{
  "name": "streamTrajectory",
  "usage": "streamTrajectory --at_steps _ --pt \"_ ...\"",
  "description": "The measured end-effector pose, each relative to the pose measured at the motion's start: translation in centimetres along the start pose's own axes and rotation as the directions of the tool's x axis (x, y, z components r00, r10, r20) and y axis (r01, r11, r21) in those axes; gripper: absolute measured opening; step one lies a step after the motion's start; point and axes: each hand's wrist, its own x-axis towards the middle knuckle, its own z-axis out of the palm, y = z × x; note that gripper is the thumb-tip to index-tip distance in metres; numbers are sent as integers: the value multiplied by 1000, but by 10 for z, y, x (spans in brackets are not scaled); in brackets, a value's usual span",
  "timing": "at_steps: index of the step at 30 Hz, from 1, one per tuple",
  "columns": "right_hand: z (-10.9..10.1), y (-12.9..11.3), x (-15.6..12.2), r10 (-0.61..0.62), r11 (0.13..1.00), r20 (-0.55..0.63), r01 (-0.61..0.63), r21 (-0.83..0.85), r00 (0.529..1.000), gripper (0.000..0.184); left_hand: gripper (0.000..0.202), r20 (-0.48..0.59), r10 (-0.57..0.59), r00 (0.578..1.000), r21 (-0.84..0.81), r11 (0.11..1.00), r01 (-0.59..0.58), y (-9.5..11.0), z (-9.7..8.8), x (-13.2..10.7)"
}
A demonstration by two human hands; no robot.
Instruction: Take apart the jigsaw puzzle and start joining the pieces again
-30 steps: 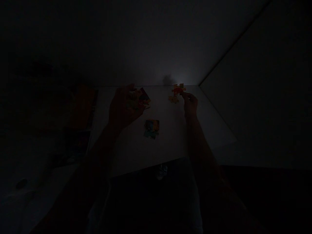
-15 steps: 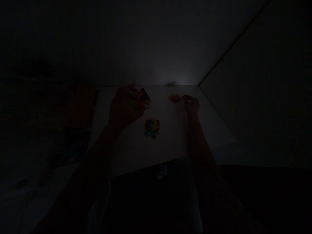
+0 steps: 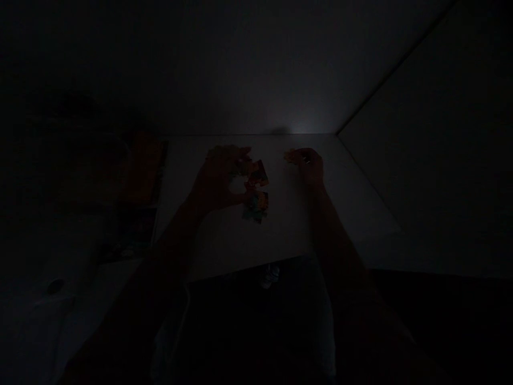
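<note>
The scene is very dark. My left hand [image 3: 218, 179] curls round a bunch of colourful puzzle pieces [image 3: 256, 175] just above the pale table [image 3: 224, 240]. More joined puzzle pieces [image 3: 256, 206] lie on the table right below that bunch. My right hand [image 3: 308, 166] rests at the far right of the table with its fingers curled over an orange puzzle piece [image 3: 289, 155], of which only an edge shows.
An orange box or sheet [image 3: 144, 168] lies left of the table, over darker printed material. Walls meet in a corner behind the table [image 3: 336, 135]. A small pale object [image 3: 270, 275] shows below the table's near edge.
My left hand has moved right and down with its pieces, close over the pieces on the table. My right hand has set the orange piece down and closed over it.
</note>
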Motion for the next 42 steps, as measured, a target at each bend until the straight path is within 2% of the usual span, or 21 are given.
streamTrajectory --at_steps 3,5,7,9,11,14,18,23,26,28,31,34,38,42 --pt "4 -4 -4 -15 998 42 12 55 999 48 115 109 11 994 58 998 -17 -3 0 -1" --pt "5 -3 -4 -20 998 85 15 62 996 49 103 91 -57 994 136 990 44 -10 0 -1" --pt "5 -1 -3 -17 999 117 12 41 993 49 89 25 -179 984 244 955 168 -23 -2 -2" --pt "5 2 -2 -22 1000 129 21 7 991 47 94 -12 -326 945 353 883 309 -38 -4 -7" --pt "6 3 -3 -32 999 136 36 -23 990 44 110 10 -444 896 428 812 398 -52 -8 -15" --pt "8 3 -4 -45 997 134 52 -54 990 40 122 86 -504 859 448 790 419 -65 -14 -26" --pt "9 4 -5 -64 994 166 77 -72 984 36 101 154 -502 851 394 821 413 -69 -16 -30" --pt "9 5 -6 -95 987 209 120 -107 973 22 81 76 -505 860 261 843 471 -71 -12 -26" --pt "10 1 -6 -104 983 215 133 -125 971 14 78 91 -504 859 151 859 489 -76 -10 -23" --pt "10 -3 -6 -89 985 221 119 -127 971 9 69 97 -506 857 77 862 501 -78 -11 -21" --pt "11 -10 -6 -66 988 227 95 -122 972 8 52 43 -513 857 -27 857 514 -77 -12 -15" --pt "16 -21 -11 -79 992 257 101 -76 963 10 45 18 -540 842 -113 835 538 -67 -11 -7" --pt "30 -45 -31 -140 990 373 128 57 917 23 41 1 -564 826 -217 806 551 -49 -1 2" --pt "42 -71 -53 -204 978 554 142 153 808 36 51 28 -572 820 -394 747 535 -38 14 4"
